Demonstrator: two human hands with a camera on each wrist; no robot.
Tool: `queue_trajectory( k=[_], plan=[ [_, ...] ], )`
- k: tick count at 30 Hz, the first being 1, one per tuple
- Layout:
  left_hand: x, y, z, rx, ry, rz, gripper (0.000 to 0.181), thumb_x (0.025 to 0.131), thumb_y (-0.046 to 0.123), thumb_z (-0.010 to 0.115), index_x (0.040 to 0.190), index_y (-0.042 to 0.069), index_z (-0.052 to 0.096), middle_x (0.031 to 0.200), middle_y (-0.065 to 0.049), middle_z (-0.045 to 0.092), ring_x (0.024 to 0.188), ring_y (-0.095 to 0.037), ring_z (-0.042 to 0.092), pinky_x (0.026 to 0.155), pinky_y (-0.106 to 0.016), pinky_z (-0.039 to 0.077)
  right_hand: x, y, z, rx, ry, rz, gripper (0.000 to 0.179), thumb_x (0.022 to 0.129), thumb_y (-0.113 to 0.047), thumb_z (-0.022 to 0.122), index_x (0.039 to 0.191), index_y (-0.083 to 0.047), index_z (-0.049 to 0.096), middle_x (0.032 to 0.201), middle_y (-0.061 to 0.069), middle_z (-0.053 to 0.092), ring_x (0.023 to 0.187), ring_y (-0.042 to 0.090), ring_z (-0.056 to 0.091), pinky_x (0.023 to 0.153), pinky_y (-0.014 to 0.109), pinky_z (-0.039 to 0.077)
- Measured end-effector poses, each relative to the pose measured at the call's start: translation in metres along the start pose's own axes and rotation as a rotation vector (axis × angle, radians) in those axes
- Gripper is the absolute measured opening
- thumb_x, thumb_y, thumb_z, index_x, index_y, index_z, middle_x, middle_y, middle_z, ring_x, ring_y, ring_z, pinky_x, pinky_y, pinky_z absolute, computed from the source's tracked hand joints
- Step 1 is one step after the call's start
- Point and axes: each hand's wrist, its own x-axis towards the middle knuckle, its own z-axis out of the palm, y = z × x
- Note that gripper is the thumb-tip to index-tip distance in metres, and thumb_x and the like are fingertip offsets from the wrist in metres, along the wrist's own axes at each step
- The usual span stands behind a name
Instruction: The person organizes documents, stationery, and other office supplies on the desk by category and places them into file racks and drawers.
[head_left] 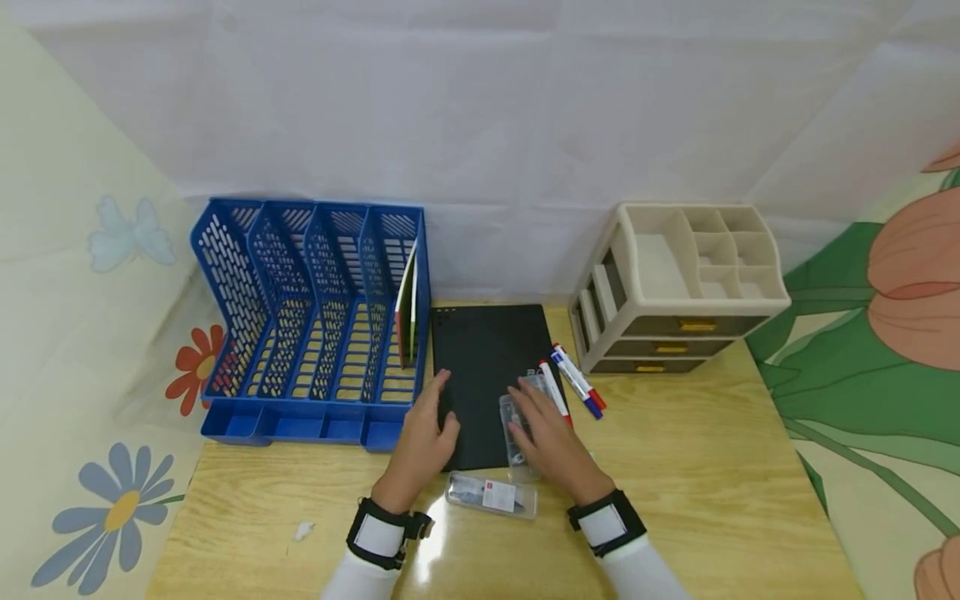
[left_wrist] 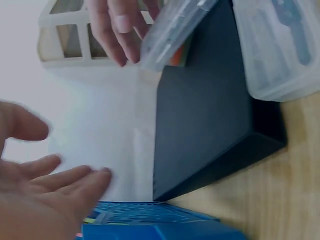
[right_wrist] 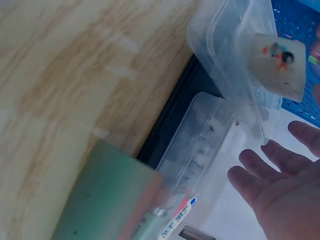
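Observation:
My left hand [head_left: 422, 442] hovers by the left edge of a flat black box [head_left: 480, 342], fingers extended, thumb apart, holding nothing. My right hand [head_left: 551, 437] is over the right part of that box with its fingers spread. Beneath it lie clear plastic cases [head_left: 519, 450] with small items inside. In the right wrist view, the fingertips come close to a clear case [right_wrist: 220, 45]; contact is hard to tell. An off-white block with a coloured print [right_wrist: 287, 82] shows beside it. Another clear case [head_left: 468, 492], bearing a white label and a dark item inside, lies before the box.
A blue file rack [head_left: 315, 408] with thin books [head_left: 406, 308] stands left. On the right is a cream drawer organizer [head_left: 630, 312]. Several markers [head_left: 577, 382] lie right of the box. A green object [right_wrist: 105, 195] appears near the right wrist. A white scrap [head_left: 303, 531] lies front left.

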Motion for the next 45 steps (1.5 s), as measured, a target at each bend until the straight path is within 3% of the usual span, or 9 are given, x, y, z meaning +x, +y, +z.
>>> queue_trajectory(
  k=[3,7,14,19,27,35,38,42,45],
  plan=[
    [0.0,-0.004,0.008,0.064,-0.083,-0.078,0.063,0.09,0.004,0.056,0.148,0.0,0.032,0.153,-0.026,0.035,0.14,-0.032,0.032,0.112,-0.053,0.033,-0.003,0.001,-0.001,0.008,-0.012,0.037,0.057,0.096,-0.028,0.058,0.147,-0.01,0.041,0.153,0.018,0.037,0.138,0.035,0.036,0.108,0.056,0.038],
    [0.0,-0.01,0.018,0.115,-0.129,-0.14,0.065,0.089,0.006,0.057,0.147,-0.007,0.03,0.15,-0.035,0.032,0.139,-0.04,0.03,0.112,-0.056,0.032,-0.006,0.004,-0.005,-0.007,-0.005,0.122,0.057,0.097,-0.031,0.055,0.145,-0.005,0.041,0.152,0.02,0.038,0.137,0.036,0.036,0.108,0.059,0.037],
    [-0.001,-0.015,0.029,0.169,-0.153,-0.232,0.068,0.085,0.009,0.058,0.144,-0.012,0.029,0.144,-0.044,0.032,0.134,-0.053,0.031,0.107,-0.062,0.035,-0.009,0.019,-0.012,-0.006,0.079,0.293,0.055,0.098,-0.028,0.053,0.138,0.009,0.044,0.141,0.031,0.046,0.129,0.044,0.043,0.106,0.061,0.037],
    [-0.002,-0.015,0.034,0.184,-0.125,-0.257,0.069,0.082,0.009,0.06,0.141,-0.014,0.032,0.14,-0.046,0.035,0.131,-0.055,0.033,0.105,-0.063,0.037,-0.009,0.03,-0.014,0.035,0.017,0.417,0.059,0.099,-0.031,0.051,0.139,0.012,0.04,0.136,0.035,0.048,0.124,0.047,0.046,0.104,0.063,0.039],
    [0.0,-0.016,0.039,0.005,-0.087,-0.362,0.065,0.087,0.009,0.058,0.143,-0.009,0.032,0.145,-0.034,0.038,0.134,-0.043,0.036,0.108,-0.059,0.036,-0.007,0.04,-0.015,0.121,-0.017,0.473,0.058,0.099,-0.03,0.052,0.137,0.013,0.043,0.128,0.035,0.055,0.116,0.045,0.052,0.097,0.062,0.044],
    [-0.002,-0.014,0.037,-0.112,-0.033,-0.438,0.062,0.087,0.007,0.054,0.145,-0.005,0.033,0.147,-0.03,0.039,0.135,-0.039,0.036,0.108,-0.059,0.035,-0.006,0.041,-0.02,0.22,-0.014,0.493,0.041,0.099,-0.028,0.052,0.122,0.006,0.053,0.101,0.026,0.063,0.087,0.034,0.059,0.074,0.054,0.053],
    [-0.002,-0.013,0.036,-0.141,-0.022,-0.449,0.062,0.088,0.006,0.053,0.145,-0.005,0.032,0.149,-0.029,0.038,0.136,-0.039,0.035,0.11,-0.059,0.034,-0.006,0.042,-0.023,0.267,-0.025,0.499,0.041,0.101,-0.029,0.05,0.124,0.005,0.053,0.107,0.029,0.064,0.093,0.038,0.062,0.079,0.055,0.053],
    [-0.003,-0.009,0.034,-0.201,0.004,-0.467,0.061,0.089,0.005,0.051,0.145,-0.005,0.032,0.149,-0.03,0.037,0.136,-0.039,0.035,0.11,-0.06,0.032,-0.006,0.044,-0.026,0.313,-0.057,0.534,0.056,0.102,-0.032,0.047,0.139,0.01,0.042,0.131,0.035,0.055,0.119,0.044,0.054,0.099,0.058,0.047],
    [-0.002,-0.005,0.031,-0.231,0.025,-0.475,0.06,0.088,0.004,0.051,0.145,-0.004,0.033,0.149,-0.03,0.037,0.135,-0.039,0.036,0.11,-0.061,0.032,-0.006,0.045,-0.028,0.336,-0.07,0.553,0.059,0.102,-0.032,0.047,0.141,0.011,0.039,0.133,0.035,0.053,0.121,0.044,0.053,0.1,0.057,0.046]
  ],
)
